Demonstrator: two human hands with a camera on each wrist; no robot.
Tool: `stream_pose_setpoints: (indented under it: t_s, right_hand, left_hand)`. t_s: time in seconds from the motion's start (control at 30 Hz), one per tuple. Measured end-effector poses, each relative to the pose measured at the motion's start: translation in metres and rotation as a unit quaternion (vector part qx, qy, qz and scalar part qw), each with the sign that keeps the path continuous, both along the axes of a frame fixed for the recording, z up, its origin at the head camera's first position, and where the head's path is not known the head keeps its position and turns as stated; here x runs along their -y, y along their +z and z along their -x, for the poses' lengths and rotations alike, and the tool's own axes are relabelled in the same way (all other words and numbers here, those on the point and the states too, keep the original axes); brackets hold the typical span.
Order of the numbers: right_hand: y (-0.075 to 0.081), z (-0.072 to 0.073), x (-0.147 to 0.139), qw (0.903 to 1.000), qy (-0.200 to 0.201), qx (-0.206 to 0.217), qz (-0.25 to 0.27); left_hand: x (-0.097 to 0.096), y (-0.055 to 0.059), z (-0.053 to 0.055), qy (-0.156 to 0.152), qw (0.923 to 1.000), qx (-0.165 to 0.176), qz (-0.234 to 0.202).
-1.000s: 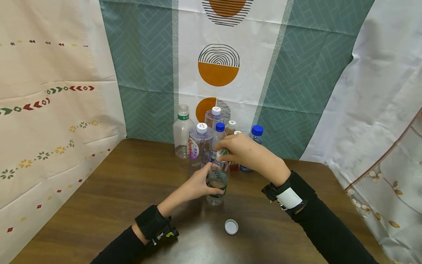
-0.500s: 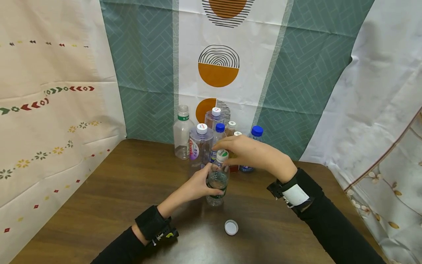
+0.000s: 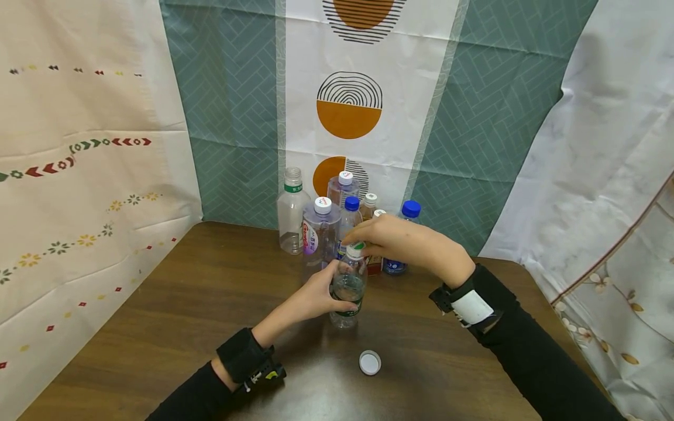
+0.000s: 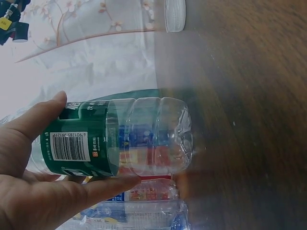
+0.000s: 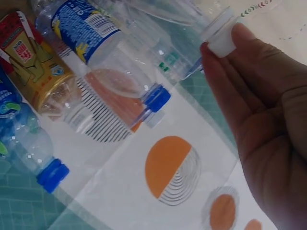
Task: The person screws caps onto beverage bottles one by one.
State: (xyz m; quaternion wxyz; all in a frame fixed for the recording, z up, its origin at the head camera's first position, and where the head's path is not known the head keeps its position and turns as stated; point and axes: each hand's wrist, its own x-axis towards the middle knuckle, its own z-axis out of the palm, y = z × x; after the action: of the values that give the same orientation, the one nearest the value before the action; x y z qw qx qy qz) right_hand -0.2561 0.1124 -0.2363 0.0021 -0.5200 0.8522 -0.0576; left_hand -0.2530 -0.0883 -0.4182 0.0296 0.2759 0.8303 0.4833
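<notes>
A clear plastic bottle point(image 3: 348, 287) with a green label stands upright on the table. My left hand point(image 3: 320, 295) grips it around the middle; in the left wrist view the thumb and fingers lie on either side of the label point(image 4: 79, 139). On the bottle's neck sits a white cap point(image 3: 356, 251) with a green mark on top. My right hand point(image 3: 405, 241) reaches over from the right and pinches this cap between thumb and fingers, as the right wrist view shows on the cap's side point(image 5: 221, 43). A loose white cap point(image 3: 370, 363) lies nearer the table's front.
Several bottles stand close behind the held one: an uncapped clear bottle point(image 3: 292, 216) at the left, a white-capped clear bottle point(image 3: 322, 231), and a blue-capped one point(image 3: 411, 210) at the right. Patterned cloth point(image 3: 231, 117) hangs behind the wooden table point(image 3: 231, 280).
My right fingers came away from the bottle's cap half a second ago, exposing its green top, and are back on it now. My left hand and the bottle have stayed put.
</notes>
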Motion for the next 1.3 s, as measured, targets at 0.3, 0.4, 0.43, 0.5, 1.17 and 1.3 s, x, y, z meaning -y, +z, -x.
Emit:
stream_pose_setpoints:
  t_s: [0.3,0.4,0.43,0.5,1.17,1.3]
  right_hand:
    - [0.007,-0.008,0.015,0.9970,-0.036,-0.042,-0.055]
    - [0.006,-0.009,0.018,0.9957,-0.045,-0.049,-0.065]
    - [0.006,-0.009,0.018,0.9954,-0.047,-0.052,-0.065]
    - [0.005,-0.008,0.018,0.9950,-0.046,-0.061,-0.064]
    - [0.003,-0.007,0.009,0.9950,0.028,-0.061,-0.074]
    - [0.004,-0.007,0.009,0.9948,0.029,-0.065,-0.073]
  left_hand:
    - [0.000,0.000,0.000,-0.003,1.0000,0.000,-0.003]
    - [-0.001,0.000,0.000,-0.002,1.0000,0.000,-0.002]
    - [-0.001,-0.001,0.001,-0.002,1.0000,0.000,-0.001]
    - [-0.001,-0.001,0.001,-0.002,1.0000,-0.002,0.000]
    - [0.001,0.000,-0.001,-0.002,1.0000,0.002,0.000]
    - [0.000,0.000,-0.001,-0.003,1.0000,0.000,0.001]
